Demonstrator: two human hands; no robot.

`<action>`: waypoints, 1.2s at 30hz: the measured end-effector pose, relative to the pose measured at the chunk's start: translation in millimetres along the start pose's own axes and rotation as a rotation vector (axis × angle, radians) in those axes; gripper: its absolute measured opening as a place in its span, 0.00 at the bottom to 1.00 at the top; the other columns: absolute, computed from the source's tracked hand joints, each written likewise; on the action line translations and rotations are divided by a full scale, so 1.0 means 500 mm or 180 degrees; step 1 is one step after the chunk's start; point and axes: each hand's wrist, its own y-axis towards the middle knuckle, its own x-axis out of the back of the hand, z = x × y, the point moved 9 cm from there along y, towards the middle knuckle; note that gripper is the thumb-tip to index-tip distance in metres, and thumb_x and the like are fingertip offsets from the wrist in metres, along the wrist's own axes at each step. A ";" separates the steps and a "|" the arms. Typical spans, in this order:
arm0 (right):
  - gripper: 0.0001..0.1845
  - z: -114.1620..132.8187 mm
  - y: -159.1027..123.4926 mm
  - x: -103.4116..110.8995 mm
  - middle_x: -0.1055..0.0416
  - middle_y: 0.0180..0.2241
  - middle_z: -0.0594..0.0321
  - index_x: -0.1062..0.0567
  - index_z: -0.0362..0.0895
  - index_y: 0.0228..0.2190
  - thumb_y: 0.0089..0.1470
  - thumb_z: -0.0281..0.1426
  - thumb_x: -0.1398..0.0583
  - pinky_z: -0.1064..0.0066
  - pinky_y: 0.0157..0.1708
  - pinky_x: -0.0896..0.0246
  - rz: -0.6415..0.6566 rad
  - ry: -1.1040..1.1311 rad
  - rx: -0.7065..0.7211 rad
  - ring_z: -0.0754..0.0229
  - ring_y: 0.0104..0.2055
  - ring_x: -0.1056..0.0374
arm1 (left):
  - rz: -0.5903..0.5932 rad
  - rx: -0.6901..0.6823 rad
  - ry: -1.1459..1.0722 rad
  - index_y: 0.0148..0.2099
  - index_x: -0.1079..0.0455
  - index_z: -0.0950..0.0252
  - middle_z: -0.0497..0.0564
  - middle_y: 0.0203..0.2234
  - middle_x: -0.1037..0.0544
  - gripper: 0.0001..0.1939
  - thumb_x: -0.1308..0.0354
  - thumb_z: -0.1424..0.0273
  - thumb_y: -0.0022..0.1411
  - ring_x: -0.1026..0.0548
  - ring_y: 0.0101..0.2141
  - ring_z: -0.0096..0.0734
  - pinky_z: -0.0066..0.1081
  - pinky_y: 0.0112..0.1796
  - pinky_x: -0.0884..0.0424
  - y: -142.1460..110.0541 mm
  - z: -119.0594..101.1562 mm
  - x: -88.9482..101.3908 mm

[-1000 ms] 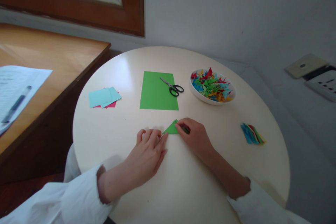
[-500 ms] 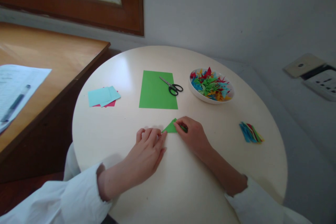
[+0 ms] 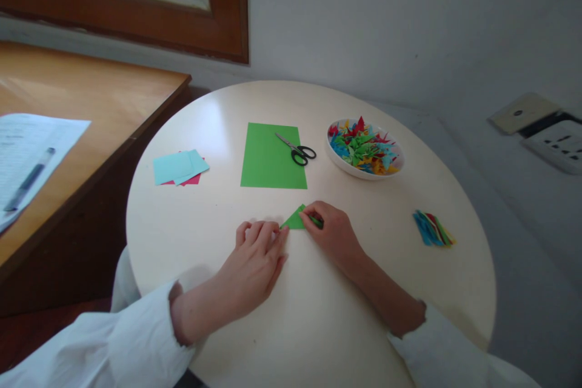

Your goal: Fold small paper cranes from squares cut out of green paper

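Note:
A small piece of green paper (image 3: 295, 219), folded to a triangle, lies on the white round table. My right hand (image 3: 334, 233) pinches its right side between thumb and fingers, and a bit of green shows under the curled fingers. On the left, my left hand (image 3: 254, 257) has its fingers bent, with thumb and index fingertip at the paper's left corner, holding it down. Just beyond the hands lies a larger green sheet (image 3: 268, 160). Black-handled scissors (image 3: 299, 154) rest across its right edge, blades on the sheet.
A white bowl (image 3: 352, 170) full of colourful folded paper cranes stands at the back right. Folded paper strips (image 3: 434, 229) lie near the right edge. Light blue squares (image 3: 175, 167) overlap red ones at left. A wooden desk (image 3: 113, 94) beside the table bears printed sheets and a pen (image 3: 30, 180).
The view has shifted very slightly. Both hands keep nearly the same place on the folded green paper.

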 end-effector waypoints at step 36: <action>0.02 -0.005 0.000 -0.005 0.32 0.22 0.66 0.34 0.44 0.25 0.48 0.27 0.45 0.73 0.27 0.42 0.0000 0.0154 -0.0087 0.64 0.24 0.36 | 0.0037 -0.0022 0.0325 0.58 0.41 0.68 0.58 0.44 0.31 0.23 0.62 0.64 0.66 0.40 0.47 0.48 0.48 0.47 0.50 0.013 -0.019 -0.009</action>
